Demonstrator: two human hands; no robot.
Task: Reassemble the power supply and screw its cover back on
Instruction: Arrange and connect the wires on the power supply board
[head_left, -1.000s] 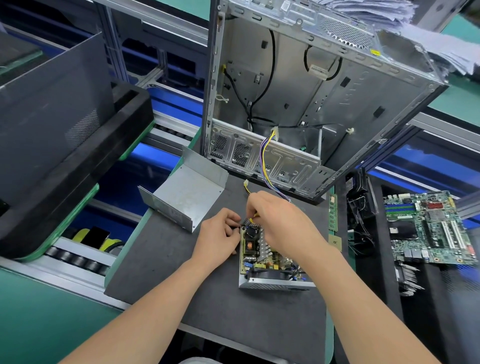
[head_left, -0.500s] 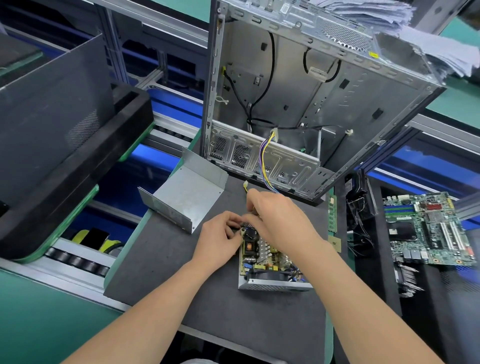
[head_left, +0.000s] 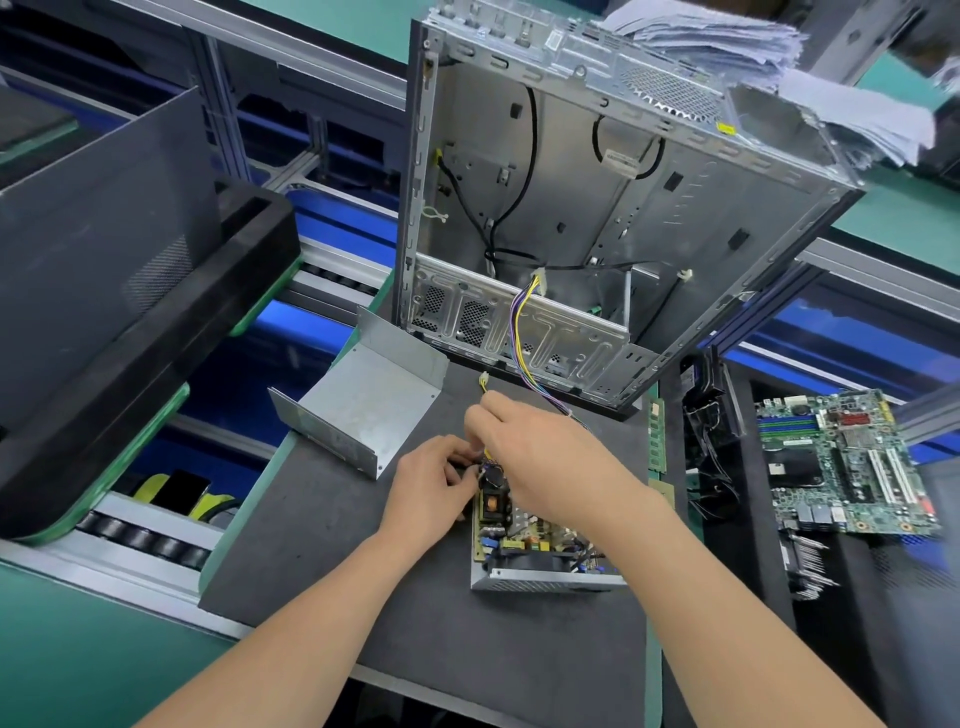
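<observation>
The open power supply (head_left: 540, 577) lies on the dark grey mat (head_left: 322, 561), its circuit board and fan exposed. Its bent grey metal cover (head_left: 374, 400) lies upside down to the left of it, apart from it. My left hand (head_left: 431, 488) is at the far left corner of the supply, fingers curled round a small dark part there. My right hand (head_left: 530, 447) reaches over the board's far end and pinches the yellow wires (head_left: 484, 384) that leave the supply. A bundle of purple and yellow wires (head_left: 522, 332) runs from the supply up into the computer case.
An open metal computer case (head_left: 597, 208) stands at the mat's far edge. A motherboard (head_left: 847, 462) and loose black cables (head_left: 711, 415) lie to the right. A black side panel and black tray (head_left: 104, 291) sit left, over the conveyor rollers. Papers (head_left: 779, 57) are stacked behind the case.
Both hands have shifted slightly toward the far end of the supply. My right hand has closed in on the wires at the board's far edge; the supply and the cover have not moved.
</observation>
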